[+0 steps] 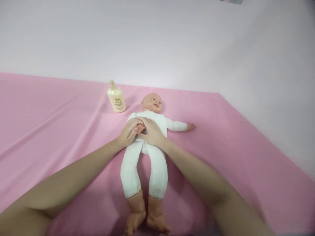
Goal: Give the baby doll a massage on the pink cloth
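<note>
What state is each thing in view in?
Left hand: curled around one doll hand
Right hand: cupped over the doll's torso, against the left
Doll: on its back, one arm outstretched
Pump bottle: upright; fill level unclear
Pink cloth: spread, creased

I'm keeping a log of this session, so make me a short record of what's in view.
Doll: on its back, feet nearest the camera, one arm stretched out to the right
Left hand: curled around the doll's small hand
Right hand: close against its other side, fingertips meeting the left hand
Bottle: pale yellow, standing left of the doll's head
Surface: pink cloth, creased
</note>
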Action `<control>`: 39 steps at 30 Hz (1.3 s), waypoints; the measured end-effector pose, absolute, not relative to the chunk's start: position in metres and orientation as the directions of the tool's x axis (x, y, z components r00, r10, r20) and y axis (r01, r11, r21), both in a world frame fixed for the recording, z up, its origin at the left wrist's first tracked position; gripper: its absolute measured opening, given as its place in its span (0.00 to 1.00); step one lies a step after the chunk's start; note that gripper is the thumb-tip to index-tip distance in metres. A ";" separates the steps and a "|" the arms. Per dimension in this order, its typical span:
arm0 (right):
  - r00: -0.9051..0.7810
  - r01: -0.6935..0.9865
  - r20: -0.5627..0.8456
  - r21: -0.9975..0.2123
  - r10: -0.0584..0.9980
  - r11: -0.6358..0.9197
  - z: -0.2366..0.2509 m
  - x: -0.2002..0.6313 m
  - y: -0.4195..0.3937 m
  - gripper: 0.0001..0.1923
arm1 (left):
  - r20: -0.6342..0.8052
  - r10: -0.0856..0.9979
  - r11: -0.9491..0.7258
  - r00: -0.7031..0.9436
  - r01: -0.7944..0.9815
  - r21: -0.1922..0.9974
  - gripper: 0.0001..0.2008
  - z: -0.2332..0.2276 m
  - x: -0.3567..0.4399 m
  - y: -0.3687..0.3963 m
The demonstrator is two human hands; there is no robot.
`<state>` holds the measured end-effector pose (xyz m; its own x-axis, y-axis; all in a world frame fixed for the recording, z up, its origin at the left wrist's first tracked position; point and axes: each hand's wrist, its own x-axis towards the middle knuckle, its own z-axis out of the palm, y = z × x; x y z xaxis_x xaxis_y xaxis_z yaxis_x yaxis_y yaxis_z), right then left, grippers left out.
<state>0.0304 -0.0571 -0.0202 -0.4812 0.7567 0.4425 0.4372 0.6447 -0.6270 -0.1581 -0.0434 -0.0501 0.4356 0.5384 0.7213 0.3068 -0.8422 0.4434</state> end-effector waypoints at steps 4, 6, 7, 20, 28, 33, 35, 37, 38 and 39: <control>-0.479 0.434 0.449 -0.626 0.754 0.648 -0.020 0.031 -0.057 0.28 | 0.728 0.536 -0.844 0.428 0.292 0.450 0.26 -0.050 -0.158 -0.043; -0.480 0.435 0.448 -0.626 0.754 0.648 -0.021 0.031 -0.057 0.29 | 0.722 0.545 -0.838 0.426 0.296 0.458 0.26 -0.050 -0.158 -0.043; -0.481 0.436 0.447 -0.625 0.754 0.648 -0.021 0.031 -0.057 0.29 | 0.718 0.550 -0.835 0.426 0.301 0.461 0.26 -0.051 -0.158 -0.043; -0.480 0.442 0.440 -0.626 0.759 0.643 -0.019 0.029 -0.057 0.28 | 0.712 0.559 -0.829 0.426 0.305 0.468 0.26 -0.052 -0.159 -0.043; -0.479 0.439 0.435 -0.633 0.763 0.637 -0.020 0.029 -0.057 0.29 | 0.727 0.538 -0.842 0.426 0.293 0.452 0.24 -0.054 -0.160 -0.042; -0.483 0.438 0.439 -0.628 0.757 0.644 -0.021 0.029 -0.057 0.29 | 0.726 0.540 -0.841 0.426 0.288 0.457 0.24 -0.053 -0.160 -0.043; -0.484 0.440 0.436 -0.628 0.758 0.642 -0.020 0.029 -0.057 0.29 | 0.725 0.542 -0.840 0.424 0.292 0.457 0.25 -0.053 -0.160 -0.043; -0.486 0.445 0.430 -0.628 0.761 0.639 -0.019 0.029 -0.057 0.29 | 0.725 0.542 -0.840 0.425 0.294 0.456 0.25 -0.054 -0.160 -0.043; -0.487 0.446 0.428 -0.628 0.762 0.638 -0.019 0.029 -0.057 0.29 | 0.722 0.545 -0.838 0.425 0.298 0.457 0.25 -0.054 -0.161 -0.043; -0.486 0.446 0.428 -0.628 0.762 0.637 -0.019 0.029 -0.057 0.29 | 0.719 0.550 -0.835 0.425 0.305 0.458 0.25 -0.054 -0.161 -0.043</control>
